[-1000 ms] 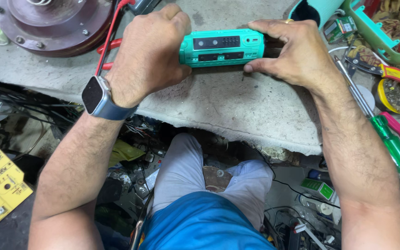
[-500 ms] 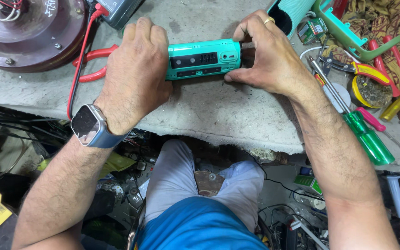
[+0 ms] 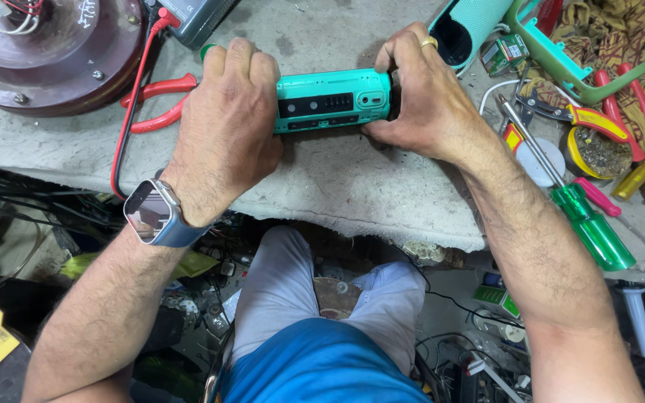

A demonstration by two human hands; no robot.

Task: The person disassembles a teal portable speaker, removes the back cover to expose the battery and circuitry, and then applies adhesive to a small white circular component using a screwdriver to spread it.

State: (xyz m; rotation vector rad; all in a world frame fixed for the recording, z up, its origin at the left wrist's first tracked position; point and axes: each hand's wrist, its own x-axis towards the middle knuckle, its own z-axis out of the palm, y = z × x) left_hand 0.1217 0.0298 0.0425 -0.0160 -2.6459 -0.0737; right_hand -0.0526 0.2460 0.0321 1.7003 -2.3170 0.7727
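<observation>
On bench (image 3: 322, 186): left hand (image 3: 225, 127), right hand (image 3: 423, 97) grip teal speaker (image 3: 334, 101), apparently both ends.

Both forearms reach forward, left hand (image 3: 225, 123) and right hand (image 3: 419, 101) curled in a closed grip.

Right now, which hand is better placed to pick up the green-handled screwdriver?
Right. The green-handled screwdriver lies beside the right forearm, at the right of the bench. The right hand grips the teal speaker's end nearby; the left hand holds its far end.
</observation>
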